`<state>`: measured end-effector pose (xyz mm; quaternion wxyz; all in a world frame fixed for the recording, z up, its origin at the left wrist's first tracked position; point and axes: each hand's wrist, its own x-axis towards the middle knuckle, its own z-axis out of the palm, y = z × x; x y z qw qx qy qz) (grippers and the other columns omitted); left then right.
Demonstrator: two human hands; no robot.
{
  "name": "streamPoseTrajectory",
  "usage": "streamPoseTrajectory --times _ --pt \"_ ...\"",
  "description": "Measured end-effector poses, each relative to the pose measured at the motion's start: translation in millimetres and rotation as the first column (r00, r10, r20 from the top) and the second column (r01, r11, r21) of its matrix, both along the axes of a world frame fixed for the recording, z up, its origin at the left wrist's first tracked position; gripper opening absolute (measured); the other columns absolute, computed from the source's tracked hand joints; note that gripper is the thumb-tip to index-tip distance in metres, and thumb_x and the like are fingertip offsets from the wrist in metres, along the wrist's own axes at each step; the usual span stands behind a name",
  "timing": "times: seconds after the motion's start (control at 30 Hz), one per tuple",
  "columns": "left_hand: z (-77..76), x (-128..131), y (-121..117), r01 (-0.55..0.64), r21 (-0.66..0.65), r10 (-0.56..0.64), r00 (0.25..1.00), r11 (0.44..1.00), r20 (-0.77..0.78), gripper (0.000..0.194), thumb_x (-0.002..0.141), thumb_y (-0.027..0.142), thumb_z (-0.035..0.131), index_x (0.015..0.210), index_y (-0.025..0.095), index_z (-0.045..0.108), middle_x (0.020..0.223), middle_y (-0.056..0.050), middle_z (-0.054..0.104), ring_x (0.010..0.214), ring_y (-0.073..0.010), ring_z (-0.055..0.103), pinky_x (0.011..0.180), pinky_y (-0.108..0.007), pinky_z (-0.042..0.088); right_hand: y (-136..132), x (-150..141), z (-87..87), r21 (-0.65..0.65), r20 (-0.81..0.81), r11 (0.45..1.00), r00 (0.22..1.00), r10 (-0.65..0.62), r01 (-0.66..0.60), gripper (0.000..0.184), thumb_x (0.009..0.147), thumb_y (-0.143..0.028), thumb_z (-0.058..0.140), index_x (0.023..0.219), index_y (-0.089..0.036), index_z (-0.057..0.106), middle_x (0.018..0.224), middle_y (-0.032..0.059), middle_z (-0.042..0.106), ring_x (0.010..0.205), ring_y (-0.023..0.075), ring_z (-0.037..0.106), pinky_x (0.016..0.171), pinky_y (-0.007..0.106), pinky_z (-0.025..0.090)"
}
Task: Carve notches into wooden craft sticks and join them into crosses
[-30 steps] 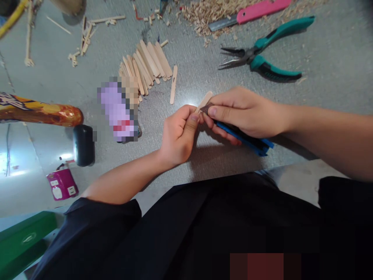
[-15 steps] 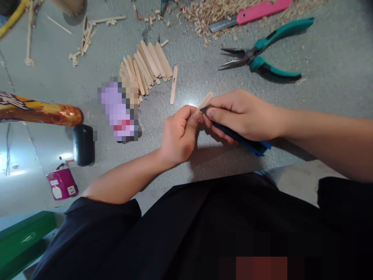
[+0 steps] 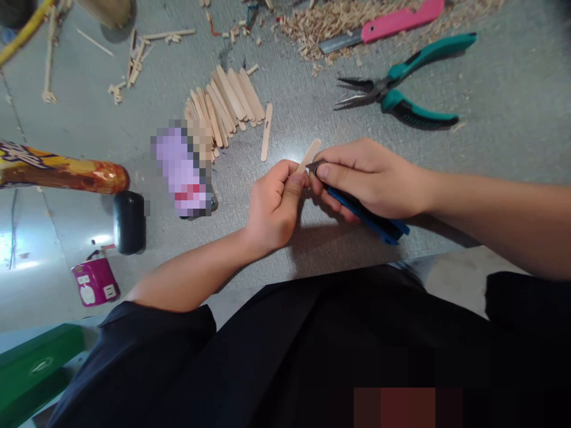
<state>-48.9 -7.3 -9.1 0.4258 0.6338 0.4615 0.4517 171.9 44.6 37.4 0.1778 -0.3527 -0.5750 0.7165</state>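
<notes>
My left hand (image 3: pixel 274 205) pinches the lower end of a flat wooden craft stick (image 3: pixel 308 156) between thumb and fingers. The stick slants up to the right, its rounded tip free. In my right hand (image 3: pixel 372 178) is a blue utility knife (image 3: pixel 368 215), with its dark metal tip showing beside the thumb, close to the stick's right edge. My right fingers partly cover the blue body. Beyond my hands, a single craft stick with a small slot (image 3: pixel 266 132) lies next to a row of craft sticks (image 3: pixel 223 104).
Open teal-handled pliers (image 3: pixel 383 89) lie at the upper right. Behind them, a pink utility knife (image 3: pixel 401 22) rests on wood shavings (image 3: pixel 307 27). To the left are a blurred purple object (image 3: pixel 182 172), a dark case (image 3: pixel 129 223), a magenta adapter (image 3: pixel 96 282) and an orange-brown packet (image 3: pixel 62 169).
The knife tip has drawn slightly down and back from across the craft stick, so more of the stick shows. Both hands keep their grips.
</notes>
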Motion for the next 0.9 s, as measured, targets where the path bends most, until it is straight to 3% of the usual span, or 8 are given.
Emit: streamPoseTrajectory --times 0.17,0.43,0.7,0.9 --pt "0.9 2 -1 -0.038 0.061 0.042 0.998 0.997 -0.056 0.042 0.125 0.057 0.062 0.096 0.028 0.070 0.080 0.000 0.073 0.069 -0.0169 0.064 0.066 -0.040 0.050 -6 -4 -2.9 -0.060 0.005 0.994 0.996 -0.086 0.086 0.042 0.125 -0.047 0.066 0.090 -0.025 0.064 0.062 -0.0047 0.063 0.043 0.0136 0.060 0.042 0.029 0.046" --pt "-2.3 -1 -3 -0.030 0.131 0.055 0.981 0.991 -0.184 0.040 0.126 0.056 0.060 0.098 0.029 0.069 0.076 0.001 0.069 0.062 -0.0166 0.059 0.062 -0.041 0.042 -7 -7 -1.0 -0.140 0.007 0.984 0.994 -0.110 0.110 0.044 0.124 -0.047 0.069 0.088 -0.024 0.064 0.059 -0.0041 0.063 0.043 0.0141 0.062 0.041 0.026 0.050" --pt "4.6 2 2 0.041 -0.016 -0.040 0.998 0.999 0.047 0.046 0.123 0.061 0.064 0.092 0.028 0.066 0.079 -0.002 0.074 0.072 -0.0196 0.068 0.070 -0.043 0.054 -4 -7 -5.1 -0.273 -0.154 0.960 0.983 -0.100 0.055 0.042 0.118 -0.054 0.078 0.090 -0.024 0.068 0.060 -0.0032 0.069 0.040 0.0154 0.063 0.037 0.027 0.050" --pt "-1.2 0 -1 0.025 -0.058 -0.023 0.999 0.998 0.047 0.046 0.123 0.065 0.063 0.097 0.027 0.068 0.085 -0.003 0.076 0.076 -0.0194 0.066 0.076 -0.043 0.055 -4 -4 -11.4 -0.262 -0.241 0.964 0.964 -0.113 0.048 0.037 0.122 -0.051 0.071 0.098 -0.023 0.069 0.063 -0.0036 0.070 0.043 0.0149 0.064 0.040 0.024 0.052"
